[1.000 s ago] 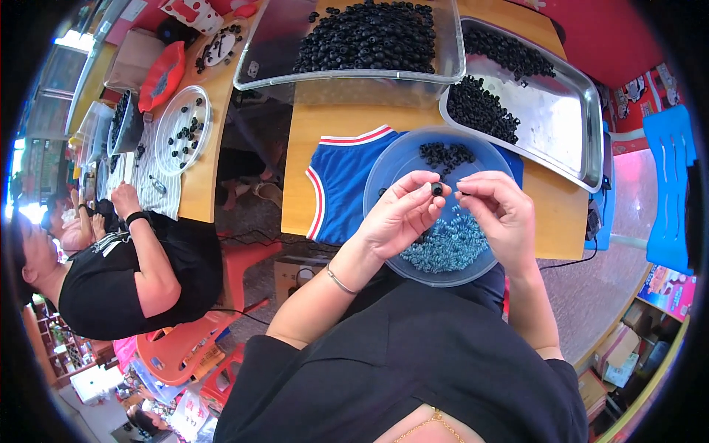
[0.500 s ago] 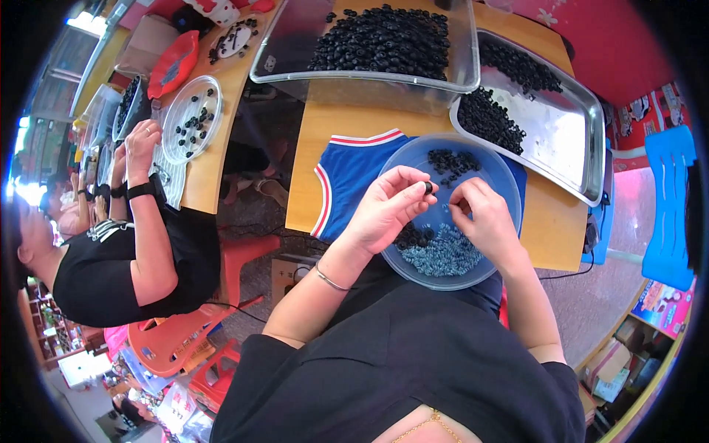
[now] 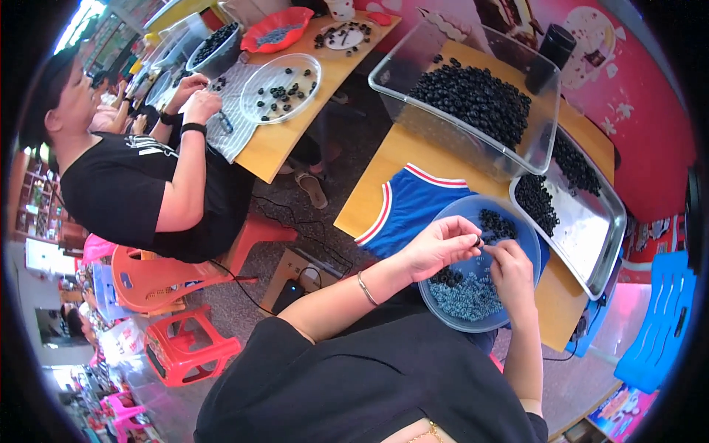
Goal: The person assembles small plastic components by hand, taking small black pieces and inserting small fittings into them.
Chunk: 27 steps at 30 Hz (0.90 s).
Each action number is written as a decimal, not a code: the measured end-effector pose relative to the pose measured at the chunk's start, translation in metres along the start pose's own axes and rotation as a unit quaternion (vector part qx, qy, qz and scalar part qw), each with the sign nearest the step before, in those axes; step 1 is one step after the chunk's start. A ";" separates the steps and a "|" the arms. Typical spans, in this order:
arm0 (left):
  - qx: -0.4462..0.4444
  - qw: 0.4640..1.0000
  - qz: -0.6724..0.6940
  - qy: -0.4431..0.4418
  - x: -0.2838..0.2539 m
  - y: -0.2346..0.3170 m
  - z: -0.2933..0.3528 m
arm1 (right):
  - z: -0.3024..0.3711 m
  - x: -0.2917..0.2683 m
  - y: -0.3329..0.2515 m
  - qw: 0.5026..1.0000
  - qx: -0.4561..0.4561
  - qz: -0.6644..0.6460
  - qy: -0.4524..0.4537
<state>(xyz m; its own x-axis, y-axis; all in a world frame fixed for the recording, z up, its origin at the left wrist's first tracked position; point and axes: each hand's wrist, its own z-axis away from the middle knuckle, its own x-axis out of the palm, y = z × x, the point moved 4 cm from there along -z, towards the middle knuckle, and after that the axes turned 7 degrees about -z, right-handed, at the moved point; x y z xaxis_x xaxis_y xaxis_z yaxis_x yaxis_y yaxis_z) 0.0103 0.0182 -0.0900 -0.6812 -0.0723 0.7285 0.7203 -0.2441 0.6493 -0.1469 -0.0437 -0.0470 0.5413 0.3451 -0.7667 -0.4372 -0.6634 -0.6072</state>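
Bead (image 3: 478, 241) pinched in L hand (image 3: 440, 248), over bowl (image 3: 473, 204).
R hand (image 3: 512, 270) narrow, just beside; can't tell if holding anything. Grip bead steady, end clear, low o/ bowl to catch drops.

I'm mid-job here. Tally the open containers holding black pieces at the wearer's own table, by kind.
Bowl: 1
Clear bin: 1
Metal tray: 1
Total: 3
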 end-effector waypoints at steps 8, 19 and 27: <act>0.003 1.000 -0.022 0.006 -0.001 -0.006 0.001 | 0.000 0.007 -0.009 0.994 0.005 0.074 -0.079; 0.005 0.999 -0.030 -0.013 0.007 -0.014 0.009 | 0.007 0.021 0.005 0.985 -0.005 0.124 -0.116; 0.016 0.998 -0.043 0.037 0.004 -0.010 0.015 | -0.003 -0.016 -0.028 0.996 0.012 -0.091 -0.001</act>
<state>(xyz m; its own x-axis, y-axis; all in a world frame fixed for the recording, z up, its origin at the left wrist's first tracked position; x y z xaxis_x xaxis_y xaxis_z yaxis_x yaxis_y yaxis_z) 0.0020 0.0352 -0.0901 -0.7472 -0.1248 0.6528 0.6623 -0.2206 0.7160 -0.1409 -0.0329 -0.0167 0.6119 0.4591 -0.6441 -0.3495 -0.5736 -0.7409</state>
